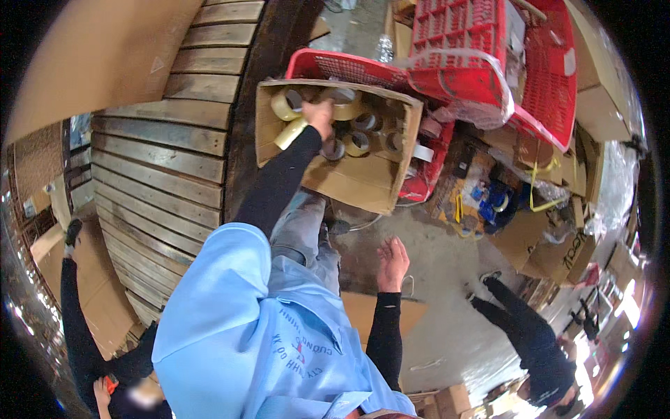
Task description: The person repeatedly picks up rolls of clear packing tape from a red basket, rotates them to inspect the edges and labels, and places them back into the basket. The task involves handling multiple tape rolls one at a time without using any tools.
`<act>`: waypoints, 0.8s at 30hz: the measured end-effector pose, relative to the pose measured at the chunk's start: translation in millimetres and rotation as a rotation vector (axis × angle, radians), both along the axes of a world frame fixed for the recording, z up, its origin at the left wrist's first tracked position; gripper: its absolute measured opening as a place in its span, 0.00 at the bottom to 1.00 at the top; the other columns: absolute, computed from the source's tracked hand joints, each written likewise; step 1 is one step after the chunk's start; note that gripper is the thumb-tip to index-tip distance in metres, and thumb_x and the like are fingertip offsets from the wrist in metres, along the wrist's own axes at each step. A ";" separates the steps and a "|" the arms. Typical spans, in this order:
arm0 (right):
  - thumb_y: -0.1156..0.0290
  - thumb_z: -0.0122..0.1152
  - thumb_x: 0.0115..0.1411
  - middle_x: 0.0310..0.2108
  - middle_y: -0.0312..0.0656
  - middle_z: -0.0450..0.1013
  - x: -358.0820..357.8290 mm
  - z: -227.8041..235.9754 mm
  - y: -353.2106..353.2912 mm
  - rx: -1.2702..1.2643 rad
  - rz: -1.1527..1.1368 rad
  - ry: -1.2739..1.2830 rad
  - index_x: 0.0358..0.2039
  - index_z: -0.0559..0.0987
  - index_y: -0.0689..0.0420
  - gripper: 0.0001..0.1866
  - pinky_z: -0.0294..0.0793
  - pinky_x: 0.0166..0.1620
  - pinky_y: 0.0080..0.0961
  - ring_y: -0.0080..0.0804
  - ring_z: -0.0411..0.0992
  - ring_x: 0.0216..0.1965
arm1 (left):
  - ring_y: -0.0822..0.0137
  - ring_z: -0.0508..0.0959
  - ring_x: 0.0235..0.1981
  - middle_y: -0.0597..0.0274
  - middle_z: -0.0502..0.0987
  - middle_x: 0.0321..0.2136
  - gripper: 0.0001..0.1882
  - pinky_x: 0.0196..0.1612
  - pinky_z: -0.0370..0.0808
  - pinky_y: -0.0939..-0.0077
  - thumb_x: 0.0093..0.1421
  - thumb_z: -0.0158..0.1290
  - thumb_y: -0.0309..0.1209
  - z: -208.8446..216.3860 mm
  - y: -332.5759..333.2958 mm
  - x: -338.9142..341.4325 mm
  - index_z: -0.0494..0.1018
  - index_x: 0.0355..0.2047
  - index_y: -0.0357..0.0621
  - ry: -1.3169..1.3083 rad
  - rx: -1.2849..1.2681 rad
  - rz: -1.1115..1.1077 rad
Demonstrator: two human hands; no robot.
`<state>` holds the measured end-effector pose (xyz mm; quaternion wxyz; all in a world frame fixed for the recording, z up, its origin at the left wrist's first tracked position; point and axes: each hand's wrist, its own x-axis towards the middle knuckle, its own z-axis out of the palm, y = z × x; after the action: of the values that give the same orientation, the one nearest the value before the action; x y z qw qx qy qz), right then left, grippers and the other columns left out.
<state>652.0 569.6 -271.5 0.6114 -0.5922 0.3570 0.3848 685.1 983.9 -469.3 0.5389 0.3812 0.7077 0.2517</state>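
Observation:
An open cardboard box [363,185] holds several rolls of tape, some clear yellowish and some dark-cored. My left hand [318,119] reaches into it, its fingers closed over the edge of a tape roll [345,109]. Beside that hand lie another yellowish tape roll [282,106] and a roll on its side [290,133]. Deeper in the box a further tape roll [356,145] shows. My right hand [393,265] hangs below the box, away from it, with nothing in it and its fingers loosely extended.
Wooden slats [160,164] lie to the left, under a large cardboard sheet [105,56]. Red plastic crates [457,77] stand behind and right of the box. One person [523,335] is at the lower right, another [87,335] at the lower left. Cardboard [537,244] lies at right.

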 end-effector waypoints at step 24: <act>0.68 0.59 0.68 0.44 0.44 0.77 -52.6 -41.3 -4.1 -0.066 -0.113 0.139 0.57 0.72 0.68 0.22 0.76 0.42 0.26 0.30 0.76 0.41 | 0.45 0.78 0.52 0.42 0.79 0.47 0.19 0.54 0.74 0.51 0.60 0.51 0.30 -42.7 -121.4 4.4 0.74 0.51 0.40 0.488 0.359 -2.022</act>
<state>599.4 565.5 -312.7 0.5858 -0.5628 0.4440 0.3780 689.5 862.5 -512.0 0.2765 0.9082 0.1023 -0.2971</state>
